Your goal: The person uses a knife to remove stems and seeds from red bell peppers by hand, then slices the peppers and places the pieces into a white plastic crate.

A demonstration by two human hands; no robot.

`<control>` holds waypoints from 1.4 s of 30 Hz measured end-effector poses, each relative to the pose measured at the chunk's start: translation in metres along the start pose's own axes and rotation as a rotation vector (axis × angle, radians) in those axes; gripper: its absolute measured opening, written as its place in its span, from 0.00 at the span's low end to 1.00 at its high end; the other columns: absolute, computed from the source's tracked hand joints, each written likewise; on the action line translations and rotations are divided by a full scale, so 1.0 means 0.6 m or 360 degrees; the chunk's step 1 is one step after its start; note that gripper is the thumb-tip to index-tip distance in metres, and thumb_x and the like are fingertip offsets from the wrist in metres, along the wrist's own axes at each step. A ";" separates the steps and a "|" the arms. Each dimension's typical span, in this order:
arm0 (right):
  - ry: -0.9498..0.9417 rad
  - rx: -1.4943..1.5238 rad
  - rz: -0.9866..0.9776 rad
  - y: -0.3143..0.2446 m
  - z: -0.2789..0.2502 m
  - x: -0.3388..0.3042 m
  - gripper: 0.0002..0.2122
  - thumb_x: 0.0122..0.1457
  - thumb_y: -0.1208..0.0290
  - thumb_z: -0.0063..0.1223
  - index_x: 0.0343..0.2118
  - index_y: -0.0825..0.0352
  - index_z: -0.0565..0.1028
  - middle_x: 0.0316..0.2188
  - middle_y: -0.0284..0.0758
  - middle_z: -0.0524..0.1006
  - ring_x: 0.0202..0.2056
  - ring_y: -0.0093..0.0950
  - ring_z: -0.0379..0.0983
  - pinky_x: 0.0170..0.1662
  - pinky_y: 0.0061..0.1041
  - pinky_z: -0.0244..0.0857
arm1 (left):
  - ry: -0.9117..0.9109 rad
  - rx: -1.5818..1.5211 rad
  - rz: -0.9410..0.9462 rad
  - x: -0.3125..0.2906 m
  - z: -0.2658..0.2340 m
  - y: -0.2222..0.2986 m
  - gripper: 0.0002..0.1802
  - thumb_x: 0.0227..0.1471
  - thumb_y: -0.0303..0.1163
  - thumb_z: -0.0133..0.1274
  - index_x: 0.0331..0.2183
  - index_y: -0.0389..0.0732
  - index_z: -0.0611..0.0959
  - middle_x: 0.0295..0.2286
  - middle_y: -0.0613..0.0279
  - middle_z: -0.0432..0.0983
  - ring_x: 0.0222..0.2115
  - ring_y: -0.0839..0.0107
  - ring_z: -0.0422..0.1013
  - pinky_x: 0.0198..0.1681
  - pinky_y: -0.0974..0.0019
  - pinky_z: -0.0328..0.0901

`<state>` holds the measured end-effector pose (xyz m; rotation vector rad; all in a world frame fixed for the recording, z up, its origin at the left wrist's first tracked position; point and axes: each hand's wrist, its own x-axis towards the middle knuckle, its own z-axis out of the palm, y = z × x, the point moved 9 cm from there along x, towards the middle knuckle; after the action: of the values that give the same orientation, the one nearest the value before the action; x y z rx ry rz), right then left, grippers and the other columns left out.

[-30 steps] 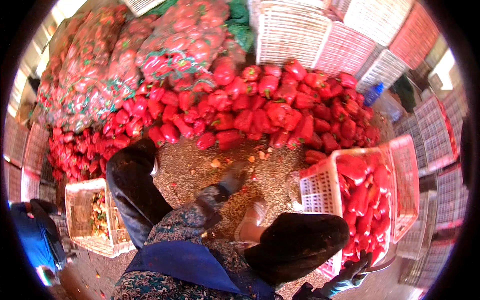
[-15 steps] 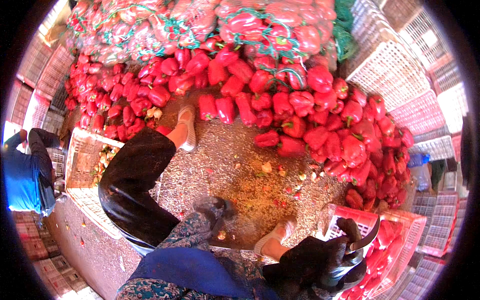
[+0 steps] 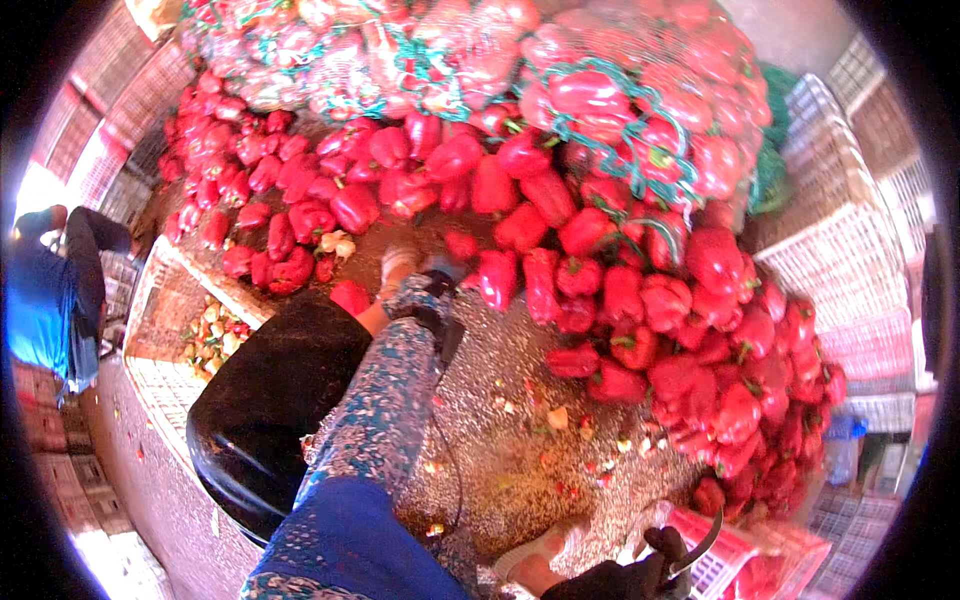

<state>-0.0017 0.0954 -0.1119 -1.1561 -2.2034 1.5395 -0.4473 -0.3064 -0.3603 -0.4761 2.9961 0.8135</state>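
My left arm, in a blue floral sleeve, reaches forward to the near edge of a heap of red bell peppers (image 3: pixel 655 300). The dark-gloved left hand (image 3: pixel 440 275) is beside my left foot and partly covers one red bell pepper (image 3: pixel 461 245); blur hides its fingers, so its grip cannot be made out. At the lower right, my black-gloved right hand (image 3: pixel 662 556) is closed around a knife, whose curved blade (image 3: pixel 704 546) points up. That hand is by a red and white crate (image 3: pixel 712 545) with red peppers in it.
Net sacks of peppers (image 3: pixel 640 90) with green cords lie behind the heap. A pale crate (image 3: pixel 160 370) at left holds pepper cores (image 3: pixel 213 338). Scraps litter the floor (image 3: pixel 490 450). Stacked crates (image 3: pixel 840 220) line the right. Another person (image 3: pixel 60 290) is at far left.
My left hand has gone from above the floor near my lap forward to the heap's edge. The view has shifted, and the right hand still holds the knife near the red crate.
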 end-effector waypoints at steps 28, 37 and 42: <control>-0.0613 0.0391 0.0507 0.289 0.229 0.019 0.22 0.62 0.50 0.53 0.44 0.69 0.72 0.27 0.35 0.78 0.20 0.22 0.72 0.22 0.22 0.63 | -0.0757 -0.0987 0.0515 -0.416 0.170 0.008 0.30 0.51 0.40 0.58 0.54 0.38 0.72 0.53 0.44 0.68 0.52 0.53 0.67 0.53 0.51 0.66; -0.1081 0.0073 0.0448 0.282 0.400 0.072 0.24 0.60 0.45 0.52 0.36 0.68 0.74 0.21 0.34 0.75 0.20 0.25 0.73 0.22 0.24 0.64 | -0.0575 -0.0587 0.0076 -0.473 0.146 -0.002 0.33 0.47 0.58 0.56 0.42 0.37 0.78 0.35 0.39 0.78 0.37 0.40 0.74 0.41 0.47 0.70; -0.0827 -0.0628 -0.0452 0.433 0.390 0.204 0.28 0.60 0.42 0.49 0.30 0.71 0.75 0.18 0.37 0.76 0.18 0.27 0.73 0.21 0.29 0.66 | -0.0655 -0.0832 0.0091 -0.495 0.153 0.060 0.33 0.45 0.54 0.60 0.43 0.36 0.78 0.36 0.41 0.78 0.38 0.42 0.75 0.40 0.47 0.70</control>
<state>-0.0937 0.0550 -0.4682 -0.5077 -2.9566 1.4394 -0.1815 -0.1457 -0.3984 -0.1848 2.4148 1.4970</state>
